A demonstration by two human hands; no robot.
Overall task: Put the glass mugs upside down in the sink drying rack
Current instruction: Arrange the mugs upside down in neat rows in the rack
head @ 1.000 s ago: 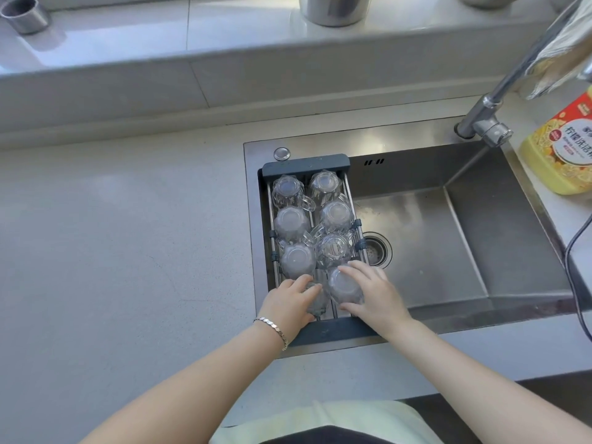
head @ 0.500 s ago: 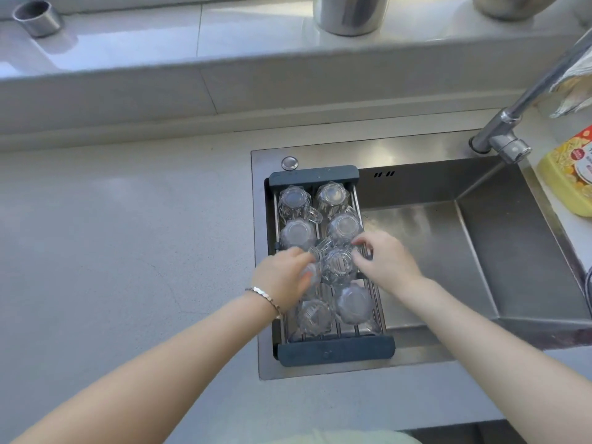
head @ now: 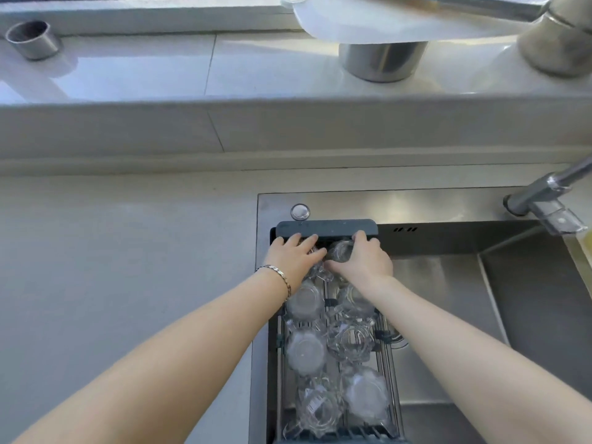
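Note:
A dark grey drying rack (head: 326, 227) spans the left part of the steel sink (head: 448, 283). Several clear glass mugs (head: 306, 350) stand upside down in it in two rows. My left hand (head: 296, 256), with a bracelet at the wrist, lies over the far left mug, which it mostly hides. My right hand (head: 362, 261) curls around the far right mug (head: 339, 251). Both hands are at the rack's far end, fingertips close to its grey end bar.
A grey countertop (head: 128, 267) lies left of the sink. The faucet (head: 544, 200) stands at the sink's far right corner. On the sill behind are a small steel cup (head: 32, 40), a steel pot (head: 382, 60) and another steel vessel (head: 560, 43).
Both hands have moved from the near end of the rack, past the middle mugs, to the far pair. The camera has leaned forward and closer to the sink.

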